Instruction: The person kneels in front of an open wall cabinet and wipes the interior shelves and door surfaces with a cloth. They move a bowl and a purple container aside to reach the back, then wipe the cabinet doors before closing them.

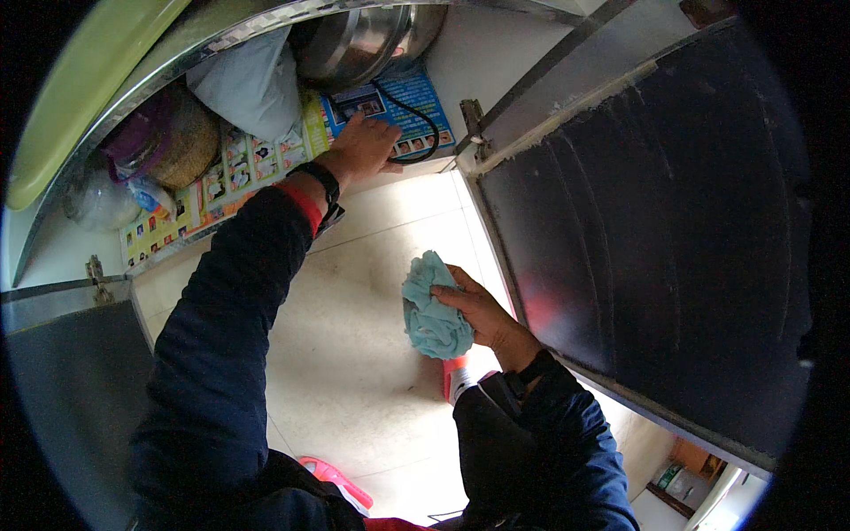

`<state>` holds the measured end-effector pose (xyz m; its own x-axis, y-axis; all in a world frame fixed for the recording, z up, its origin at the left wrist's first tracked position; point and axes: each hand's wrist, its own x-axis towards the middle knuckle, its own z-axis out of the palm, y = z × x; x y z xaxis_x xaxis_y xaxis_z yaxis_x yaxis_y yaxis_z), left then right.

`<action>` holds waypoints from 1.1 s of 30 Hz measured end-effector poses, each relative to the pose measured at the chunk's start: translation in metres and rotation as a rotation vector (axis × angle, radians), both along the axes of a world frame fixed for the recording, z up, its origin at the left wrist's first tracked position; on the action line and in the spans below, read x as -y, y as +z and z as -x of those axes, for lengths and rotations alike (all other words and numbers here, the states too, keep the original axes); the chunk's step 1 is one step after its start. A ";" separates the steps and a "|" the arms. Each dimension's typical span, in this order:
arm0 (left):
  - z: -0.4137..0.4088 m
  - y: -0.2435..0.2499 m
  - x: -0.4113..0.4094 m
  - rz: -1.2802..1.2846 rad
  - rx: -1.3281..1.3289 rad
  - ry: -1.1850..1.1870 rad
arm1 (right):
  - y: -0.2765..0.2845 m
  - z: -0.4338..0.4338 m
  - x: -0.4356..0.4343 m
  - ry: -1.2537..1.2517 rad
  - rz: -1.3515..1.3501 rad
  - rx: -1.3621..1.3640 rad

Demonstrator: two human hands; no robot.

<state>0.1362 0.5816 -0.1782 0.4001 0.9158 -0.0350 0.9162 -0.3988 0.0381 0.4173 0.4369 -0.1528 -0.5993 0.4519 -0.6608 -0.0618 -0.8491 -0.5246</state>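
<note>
Over the front edge of an open cabinet's floor, my left hand (362, 147) rests on a blue printed sheet (422, 96), beside a black cable loop (435, 133). Whether its fingers hold anything is hidden by the back of the hand. My right hand (488, 315) grips a crumpled light-blue cloth (435, 308) above the floor, between the two cabinet doors. Metal pots (352, 50) stand behind my left hand. To their left is a grey-white plastic bag (255, 83).
A large dark cabinet door (637, 219) stands open at the right, another door (73, 378) at the left. Farther left inside are a grain-filled container (189, 136) and a clear bag (99, 199). A green basin (80, 86) is above. Pink slippers (339, 481) are on the tiles.
</note>
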 end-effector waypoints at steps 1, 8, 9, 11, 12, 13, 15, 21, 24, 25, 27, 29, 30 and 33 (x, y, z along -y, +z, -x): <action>-0.002 0.001 -0.003 0.022 -0.017 0.005 | 0.000 0.000 0.000 0.005 0.005 0.034; 0.005 -0.003 -0.014 0.009 -0.056 -0.056 | 0.005 0.006 -0.005 0.043 0.003 0.100; 0.002 0.001 -0.015 0.016 -0.066 -0.071 | 0.004 0.006 -0.005 0.041 0.000 0.089; -0.007 0.010 -0.018 0.090 -0.127 -0.065 | 0.002 0.005 -0.005 0.037 -0.007 0.067; -0.011 0.015 -0.017 0.129 -0.160 -0.059 | 0.003 0.005 -0.005 0.055 -0.010 0.096; -0.013 0.013 -0.016 0.106 -0.161 -0.068 | 0.006 0.006 -0.006 0.074 -0.014 0.125; -0.017 0.011 -0.014 0.062 -0.162 -0.087 | 0.008 0.006 -0.007 0.084 -0.018 0.150; -0.008 0.013 -0.014 0.200 0.029 -0.022 | -0.002 0.012 -0.008 0.085 -0.183 0.170; -0.001 0.031 -0.027 0.307 0.465 0.095 | -0.015 0.017 -0.025 0.232 -0.482 0.322; 0.007 0.032 -0.033 0.261 0.479 0.070 | -0.022 0.024 -0.037 0.290 -0.597 0.374; 0.011 0.034 -0.052 0.168 0.513 0.005 | -0.040 0.046 -0.064 0.330 -1.090 0.582; 0.022 0.037 -0.054 0.107 0.495 -0.039 | -0.015 0.098 -0.081 0.147 -1.428 0.685; 0.023 0.040 -0.055 0.074 0.495 -0.076 | -0.018 0.121 -0.094 0.090 -1.516 0.629; 0.023 0.042 -0.060 0.060 0.481 -0.071 | -0.041 0.196 -0.129 0.041 -1.909 0.557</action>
<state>0.1130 0.6414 -0.1361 0.4450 0.8879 0.1168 0.7601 -0.4435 0.4750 0.2209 0.5664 -0.1933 -0.5613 0.6665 0.4906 0.4016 0.7377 -0.5427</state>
